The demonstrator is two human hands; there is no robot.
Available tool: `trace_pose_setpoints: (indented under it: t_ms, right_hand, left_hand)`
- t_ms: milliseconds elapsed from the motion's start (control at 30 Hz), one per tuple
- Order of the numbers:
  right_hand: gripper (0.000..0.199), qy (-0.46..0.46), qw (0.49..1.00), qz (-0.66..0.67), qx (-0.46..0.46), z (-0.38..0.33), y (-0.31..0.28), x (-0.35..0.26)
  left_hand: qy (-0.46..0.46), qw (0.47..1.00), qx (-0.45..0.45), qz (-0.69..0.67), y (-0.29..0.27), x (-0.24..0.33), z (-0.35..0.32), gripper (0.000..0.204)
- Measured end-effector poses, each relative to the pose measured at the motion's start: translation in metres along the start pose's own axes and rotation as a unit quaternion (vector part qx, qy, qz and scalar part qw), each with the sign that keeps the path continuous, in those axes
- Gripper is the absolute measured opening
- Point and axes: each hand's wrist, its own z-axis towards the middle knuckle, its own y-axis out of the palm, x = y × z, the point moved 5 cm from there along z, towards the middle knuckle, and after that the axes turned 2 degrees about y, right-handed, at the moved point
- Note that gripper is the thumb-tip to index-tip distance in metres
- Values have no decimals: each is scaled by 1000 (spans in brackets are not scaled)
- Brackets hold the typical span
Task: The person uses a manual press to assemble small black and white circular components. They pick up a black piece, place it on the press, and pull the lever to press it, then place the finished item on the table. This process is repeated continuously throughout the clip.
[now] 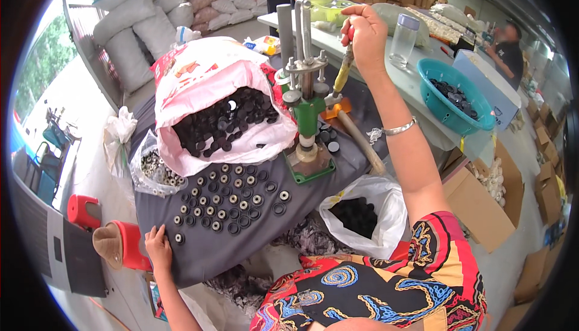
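My right hand point(369, 34) is raised and wrapped round the red-ended lever point(342, 76) of a green hand press point(308, 118). The press stands on a table covered with dark grey cloth point(208, 252). At the cloth's left edge rests my left hand point(158, 248), fingers apart and empty. Just beyond it lie several black rings point(233, 228), many with pale metal bearing-like centres point(216, 225). Behind them a large pink-lined sack point(175, 105) lies with its mouth towards me, full of black round caps point(226, 120). What sits under the press ram is too small to tell.
A clear bag of small metal parts point(158, 171) sits left of the sack. Right of the press are a wooden-handled hammer point(362, 144) and a white bag of black pieces point(392, 210). A teal basin point(431, 98) and a clear bottle point(403, 41) stand on a side table. Two people are beyond.
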Motion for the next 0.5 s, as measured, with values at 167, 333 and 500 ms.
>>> trace_pose_setpoints:
  t_ms: [167,333,500]
  right_hand:
    - [27,-143,941,-299,-68,41,-37,47]
    - [28,-13,994,-113,-4,28,-39,16]
    - [27,29,998,-58,-5,36,-28,33]
  left_hand:
    - [40,998,40,-18,6,-1,4,25]
    - [-111,966,110,-204,-1,19,-14,24]
    - [-83,973,120,-178,0,52,-36,23]
